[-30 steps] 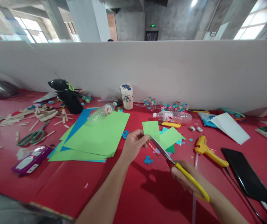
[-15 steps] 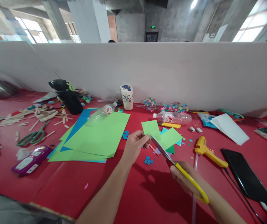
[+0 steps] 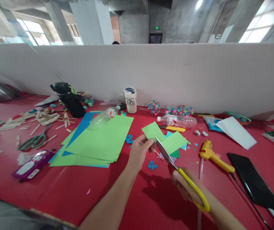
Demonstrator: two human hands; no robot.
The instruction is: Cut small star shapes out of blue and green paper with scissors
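Between the thumb and fingers of my left hand [image 3: 140, 150] is a small piece of light green paper [image 3: 153, 130], pinched at its lower edge. My right hand [image 3: 186, 183] grips yellow-handled scissors [image 3: 167, 157], their blade tips at the paper beside my left thumb. Another cut piece of green paper [image 3: 175, 142] lies behind the blades, over blue, dark green and purple scraps. Small blue paper stars [image 3: 152, 165] sit on the red table [image 3: 137, 204] under my hands, and more blue cut-outs [image 3: 129, 139] lie left of my left fingers.
Large green sheets [image 3: 98, 140] and a plastic bottle [image 3: 105, 117] are at left. Further left are green-handled scissors [image 3: 35, 140], a purple device [image 3: 33, 164] and wooden sticks. A yellow glue gun [image 3: 214, 156] and black tablet [image 3: 253, 179] lie at right. A white cup [image 3: 130, 99] stands behind.
The held green paper has turned and shifted slightly left. Both hands have moved a little, the scissors handle swinging slightly left, with the blade tips still at the paper.
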